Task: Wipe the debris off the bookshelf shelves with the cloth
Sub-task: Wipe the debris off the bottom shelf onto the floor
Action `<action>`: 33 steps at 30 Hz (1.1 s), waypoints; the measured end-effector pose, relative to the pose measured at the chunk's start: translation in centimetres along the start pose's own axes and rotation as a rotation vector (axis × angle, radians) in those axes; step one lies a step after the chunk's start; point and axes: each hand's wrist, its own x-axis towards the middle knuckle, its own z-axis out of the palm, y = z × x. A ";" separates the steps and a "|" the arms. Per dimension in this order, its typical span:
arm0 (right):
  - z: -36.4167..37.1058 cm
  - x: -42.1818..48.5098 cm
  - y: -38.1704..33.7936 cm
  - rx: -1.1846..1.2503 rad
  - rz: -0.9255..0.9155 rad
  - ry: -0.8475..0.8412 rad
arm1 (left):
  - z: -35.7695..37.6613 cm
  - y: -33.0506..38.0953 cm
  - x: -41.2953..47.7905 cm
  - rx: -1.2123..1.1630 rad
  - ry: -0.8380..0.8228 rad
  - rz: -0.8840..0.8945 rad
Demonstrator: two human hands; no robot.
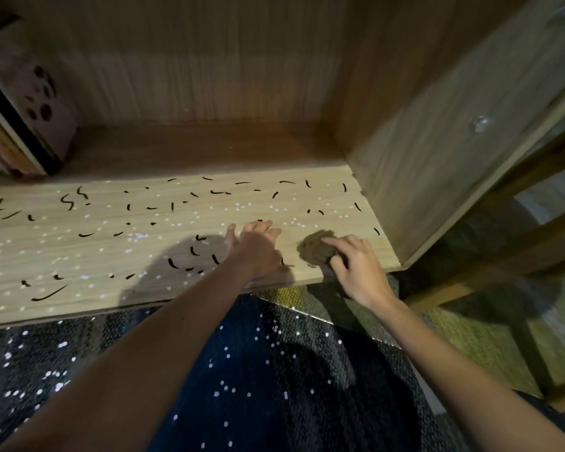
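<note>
Near front right corner of the shelf (340, 199), cloth (315, 247) under right hand (359, 272); just left, left hand (258, 246) by front edge; debris (49, 294) across the rest; books (23, 125) at rear left.

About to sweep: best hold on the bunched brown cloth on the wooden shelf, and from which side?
From above and front: cup the near half of the bunched brown cloth, as the right hand does. It is a low wad on the wooden shelf; the wooden side panel blocks the right.
</note>
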 end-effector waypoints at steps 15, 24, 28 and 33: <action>0.2 7.4 0.8 0.081 0.058 0.091 | -3.0 0.8 6.6 0.064 -0.108 -0.019; 1.2 9.1 1.7 -0.056 0.089 0.002 | -2.1 0.6 7.6 0.057 -0.125 0.017; -0.1 11.4 2.0 0.018 0.105 0.131 | -1.8 -0.6 7.5 0.011 -0.077 0.022; 0.0 17.3 3.8 -0.296 0.281 -0.048 | -1.8 -1.5 6.8 -0.014 -0.106 -0.005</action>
